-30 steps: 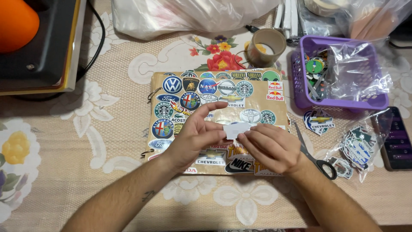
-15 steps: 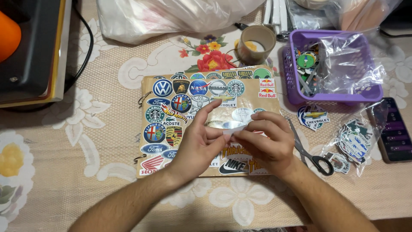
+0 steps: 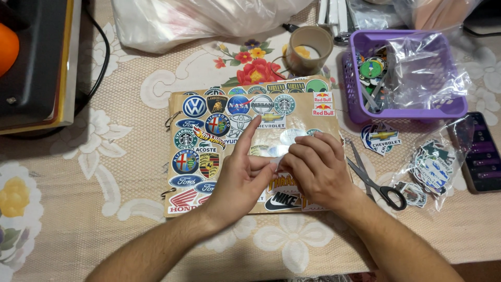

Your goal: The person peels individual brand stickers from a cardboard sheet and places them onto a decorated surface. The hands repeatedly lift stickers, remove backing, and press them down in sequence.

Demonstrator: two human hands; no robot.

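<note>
Left hand (image 3: 237, 180): over the middle of the sticker-covered board (image 3: 250, 146), forefinger stretched up and away, thumb tucked in toward the other hand.
Right hand (image 3: 315, 169): knuckles up, fingers curled, tips meeting the left thumb; both hands are pinched together on a small pale sticker (image 3: 275, 156).
Hard to make out: the sticker is mostly hidden under the fingers, so its shape and picture can't be read; whether it already lies flat on the board, I cannot tell.
Sticker's direction: only a sliver shows, running roughly left to right between the fingertips.
Board: brown, long axis left to right on the tabletop (image 3: 73, 219), ring bindings at its left edge, round and shield-shaped badges crowding the left half.
Purple basket (image 3: 355, 112): upper right, holding loose round stickers and a crumpled clear bag.
Clear packet (image 3: 433, 167): right of the board, more stickers inside.
Scissors (image 3: 376, 180): just beside the right wrist, handles toward the near edge.
Tape roll (image 3: 310, 49): above the board, standing on its side.
Phone (image 3: 482, 154): cut off at the right edge.
</note>
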